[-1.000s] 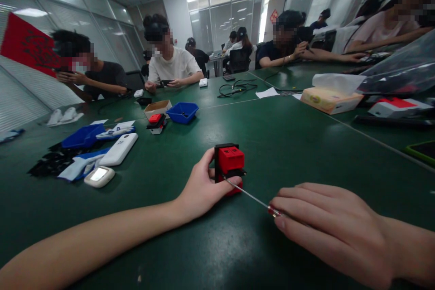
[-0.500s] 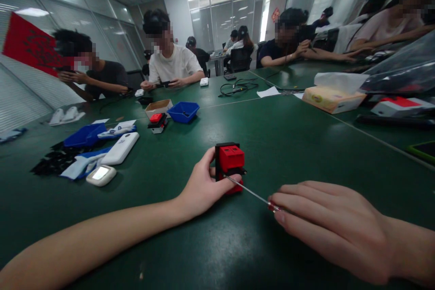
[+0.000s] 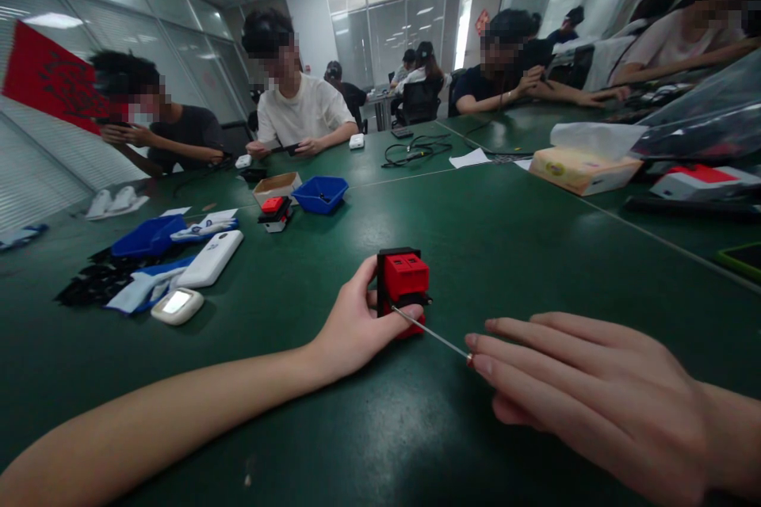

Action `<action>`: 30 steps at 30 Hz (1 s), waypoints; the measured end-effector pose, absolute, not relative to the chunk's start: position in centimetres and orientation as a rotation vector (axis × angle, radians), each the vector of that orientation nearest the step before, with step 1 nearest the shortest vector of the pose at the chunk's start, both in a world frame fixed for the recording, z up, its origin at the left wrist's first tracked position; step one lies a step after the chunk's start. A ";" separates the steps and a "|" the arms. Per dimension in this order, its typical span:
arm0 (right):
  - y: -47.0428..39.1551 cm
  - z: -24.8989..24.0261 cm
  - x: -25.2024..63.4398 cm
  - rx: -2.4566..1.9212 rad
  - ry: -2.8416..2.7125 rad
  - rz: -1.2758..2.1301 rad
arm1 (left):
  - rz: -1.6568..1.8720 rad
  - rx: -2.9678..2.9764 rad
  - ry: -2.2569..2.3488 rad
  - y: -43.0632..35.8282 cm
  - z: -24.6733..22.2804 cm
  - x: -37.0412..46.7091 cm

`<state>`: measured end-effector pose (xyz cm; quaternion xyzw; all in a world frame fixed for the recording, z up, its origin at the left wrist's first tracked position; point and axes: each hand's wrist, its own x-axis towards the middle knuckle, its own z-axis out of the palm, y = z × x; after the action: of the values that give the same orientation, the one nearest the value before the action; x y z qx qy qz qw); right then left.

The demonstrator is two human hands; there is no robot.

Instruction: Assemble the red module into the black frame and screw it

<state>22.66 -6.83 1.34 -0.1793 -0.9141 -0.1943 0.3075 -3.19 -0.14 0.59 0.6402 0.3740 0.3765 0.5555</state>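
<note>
Near the middle of the green table, my left hand (image 3: 362,325) grips a red and black socket-like block (image 3: 407,276) with two small slots on top. My thumb lies across its near side; the fingers behind it are mostly hidden. From the right, my right hand (image 3: 594,388) holds a screwdriver (image 3: 433,333) between thumb and fingers. Its thin metal shaft slants up to the left, and its tip meets the block's black plate beside my left thumb. Most of the handle is hidden by my fingers. A small dark screw (image 3: 429,301) sticks out at the block's right side.
Another red, black and white block (image 3: 274,214) stands by a blue tray (image 3: 321,196) and a cardboard box (image 3: 277,188). At left lie a white phone-shaped item (image 3: 210,259), gloves and black pieces. A tissue box (image 3: 586,166) sits at right; several people work around the table.
My right hand has shifted its fingers around the screwdriver, covering more of the handle. The block and my left hand stay nearly in place.
</note>
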 end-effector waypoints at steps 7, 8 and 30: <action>-7.1 2.3 23.1 -0.500 -2.397 -0.701 | 0.863 1.581 0.869 -0.4 1.0 -3.2; -7.1 2.4 23.0 -0.493 -2.395 -0.705 | 0.863 1.587 0.868 -0.4 1.0 -3.2; -7.2 3.2 21.1 -0.446 -2.469 -0.711 | 0.878 1.563 0.863 -0.1 0.7 -3.3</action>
<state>21.11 -7.24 3.21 -0.1650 -0.9133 -0.2629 0.2638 -3.30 -0.08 0.67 0.6589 0.3637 0.3700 0.5446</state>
